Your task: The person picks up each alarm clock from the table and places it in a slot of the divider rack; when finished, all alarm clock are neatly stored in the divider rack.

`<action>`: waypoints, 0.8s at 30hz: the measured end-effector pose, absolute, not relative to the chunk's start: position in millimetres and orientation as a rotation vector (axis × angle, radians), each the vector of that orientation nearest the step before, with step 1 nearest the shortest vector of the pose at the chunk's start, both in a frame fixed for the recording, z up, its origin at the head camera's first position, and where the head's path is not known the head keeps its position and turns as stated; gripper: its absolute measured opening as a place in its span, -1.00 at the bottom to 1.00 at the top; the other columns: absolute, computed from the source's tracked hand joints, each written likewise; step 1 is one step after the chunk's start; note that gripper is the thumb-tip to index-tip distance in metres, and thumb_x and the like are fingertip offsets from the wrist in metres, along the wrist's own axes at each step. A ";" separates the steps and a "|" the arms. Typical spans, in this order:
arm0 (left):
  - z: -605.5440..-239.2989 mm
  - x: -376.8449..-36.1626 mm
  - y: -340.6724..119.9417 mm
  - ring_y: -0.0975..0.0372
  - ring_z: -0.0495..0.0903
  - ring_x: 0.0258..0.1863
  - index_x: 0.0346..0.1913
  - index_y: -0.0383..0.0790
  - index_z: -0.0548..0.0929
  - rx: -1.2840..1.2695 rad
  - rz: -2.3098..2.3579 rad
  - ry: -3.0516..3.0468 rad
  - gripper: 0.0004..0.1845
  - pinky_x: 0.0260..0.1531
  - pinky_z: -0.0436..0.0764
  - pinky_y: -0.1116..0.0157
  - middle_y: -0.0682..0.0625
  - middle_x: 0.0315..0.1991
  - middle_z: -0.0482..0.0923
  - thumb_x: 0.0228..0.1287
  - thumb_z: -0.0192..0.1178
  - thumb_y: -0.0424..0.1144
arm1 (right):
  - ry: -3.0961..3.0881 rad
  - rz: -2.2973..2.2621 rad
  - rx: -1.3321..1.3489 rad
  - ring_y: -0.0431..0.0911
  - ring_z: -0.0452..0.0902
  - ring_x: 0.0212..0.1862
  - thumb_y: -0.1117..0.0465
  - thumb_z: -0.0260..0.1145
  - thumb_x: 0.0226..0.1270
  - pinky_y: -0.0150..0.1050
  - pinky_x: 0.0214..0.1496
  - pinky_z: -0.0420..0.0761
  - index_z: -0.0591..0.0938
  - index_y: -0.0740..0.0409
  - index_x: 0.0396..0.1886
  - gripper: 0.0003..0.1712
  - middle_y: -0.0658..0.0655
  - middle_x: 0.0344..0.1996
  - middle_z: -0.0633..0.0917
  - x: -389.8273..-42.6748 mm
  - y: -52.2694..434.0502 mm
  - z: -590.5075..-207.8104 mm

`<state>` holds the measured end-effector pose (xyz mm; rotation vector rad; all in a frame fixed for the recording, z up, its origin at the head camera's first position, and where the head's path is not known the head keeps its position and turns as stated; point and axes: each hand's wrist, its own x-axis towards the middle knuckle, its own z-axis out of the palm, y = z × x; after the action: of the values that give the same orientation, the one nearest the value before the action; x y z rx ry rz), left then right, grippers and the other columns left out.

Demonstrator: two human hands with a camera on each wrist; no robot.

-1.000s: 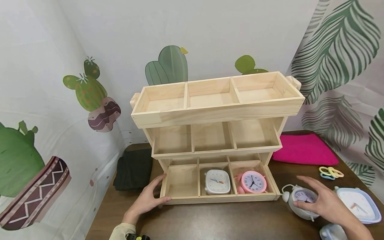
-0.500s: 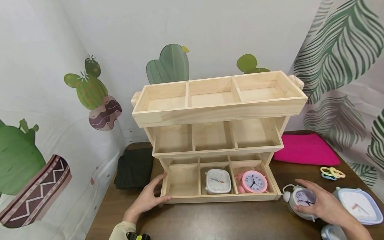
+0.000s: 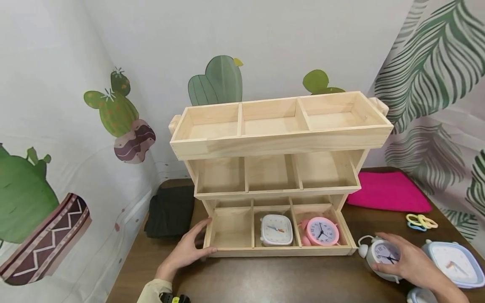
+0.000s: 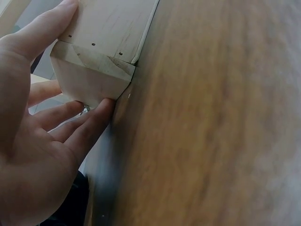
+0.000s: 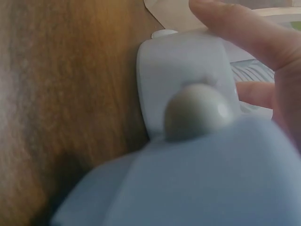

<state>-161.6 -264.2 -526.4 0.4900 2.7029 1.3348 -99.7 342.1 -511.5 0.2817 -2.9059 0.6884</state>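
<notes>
A three-tier wooden rack (image 3: 282, 145) with divided trays stands mid-table. My left hand (image 3: 187, 250) holds the left end of its lowest tray, thumb at the front and fingers on the side; the left wrist view shows the fingertips against the wooden end (image 4: 94, 82). To the right of the rack, my right hand (image 3: 413, 263) grips a round white twin-bell alarm clock (image 3: 380, 254), thumb across the face. The clock leans back on the table. In the bottom tray sit a square white clock (image 3: 276, 229) in the middle and a pink alarm clock (image 3: 321, 231) at right.
Beside my right wrist lie a light-blue square clock (image 3: 454, 265) and another pale blue item (image 3: 420, 296), cut off below. Behind them are coloured rings (image 3: 421, 221) and a magenta cloth (image 3: 390, 191). A folded black cloth (image 3: 169, 212) lies left of the rack.
My right hand has closed in on the white alarm clock, its fingers moving from spread around it to a grip. My left hand keeps its place on the rack.
</notes>
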 end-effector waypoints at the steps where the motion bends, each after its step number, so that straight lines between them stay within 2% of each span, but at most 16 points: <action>1: -526.5 -161.6 -264.0 -0.10 0.42 0.26 0.50 0.04 0.19 0.493 1.338 2.703 0.01 0.00 0.65 0.18 -0.19 0.47 0.13 -0.01 0.49 0.07 | -2.887 0.676 0.285 0.07 0.57 -0.02 -0.19 0.67 -0.36 -0.23 -0.21 0.54 0.60 0.19 0.10 -0.03 0.31 0.01 0.64 -99.8 342.6 -512.3; 4: -525.2 -161.4 -263.0 -0.09 0.42 0.26 0.49 0.04 0.20 0.481 1.358 2.693 0.01 0.00 0.65 0.15 -0.18 0.47 0.15 -0.02 0.52 0.03 | -2.838 0.672 0.303 -0.24 0.53 -0.11 -0.16 0.69 -0.41 -0.41 -0.30 0.44 0.66 0.11 0.00 -0.13 0.21 -0.05 0.68 -99.9 344.2 -513.7; 6: -524.1 -161.4 -262.4 -0.10 0.42 0.27 0.49 0.03 0.21 0.477 1.356 2.696 0.01 0.00 0.65 0.15 -0.18 0.47 0.16 -0.02 0.52 0.03 | -2.845 0.676 0.288 -0.33 0.50 -0.13 -0.17 0.69 -0.40 -0.41 -0.31 0.44 0.66 0.08 -0.01 -0.16 0.20 -0.06 0.69 -99.8 345.1 -513.5; 10: -524.3 -159.9 -262.5 -0.07 0.42 0.27 0.49 0.04 0.20 0.463 1.332 2.704 0.02 0.02 0.64 0.21 -0.15 0.47 0.15 -0.03 0.51 0.06 | -2.917 0.671 0.240 -0.13 0.57 -0.13 -0.21 0.66 -0.34 -0.22 -0.30 0.52 0.65 0.10 0.02 -0.14 0.25 -0.04 0.69 -99.0 344.3 -509.2; 13: -526.0 -158.8 -263.0 -0.06 0.43 0.27 0.49 0.05 0.20 0.465 1.332 2.712 0.02 0.01 0.64 0.23 -0.15 0.46 0.16 -0.03 0.51 0.07 | -2.950 0.660 0.214 0.00 0.59 -0.14 -0.25 0.64 -0.33 -0.18 -0.30 0.53 0.64 0.11 0.04 -0.11 0.27 -0.04 0.69 -99.1 343.4 -506.0; 21: -525.0 -160.0 -262.7 -0.07 0.43 0.27 0.50 0.06 0.18 0.458 1.313 2.721 0.03 0.04 0.63 0.18 -0.18 0.47 0.15 -0.03 0.49 0.11 | -3.001 0.682 0.181 0.18 0.58 -0.11 -0.23 0.63 -0.27 -0.09 -0.30 0.53 0.61 0.19 0.08 -0.09 0.39 -0.05 0.67 -98.0 344.1 -502.2; 24: -525.1 -160.4 -262.7 -0.07 0.43 0.27 0.50 0.05 0.19 0.452 1.312 2.717 0.03 0.04 0.63 0.19 -0.17 0.47 0.15 -0.04 0.50 0.10 | -3.015 0.677 0.164 0.20 0.58 -0.11 -0.24 0.62 -0.27 -0.08 -0.29 0.54 0.61 0.20 0.09 -0.07 0.40 -0.04 0.66 -97.8 344.3 -501.2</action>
<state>-160.4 -262.7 -525.1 0.4520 2.7175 1.3122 -97.8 344.3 -501.2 0.1642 -3.0153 0.6771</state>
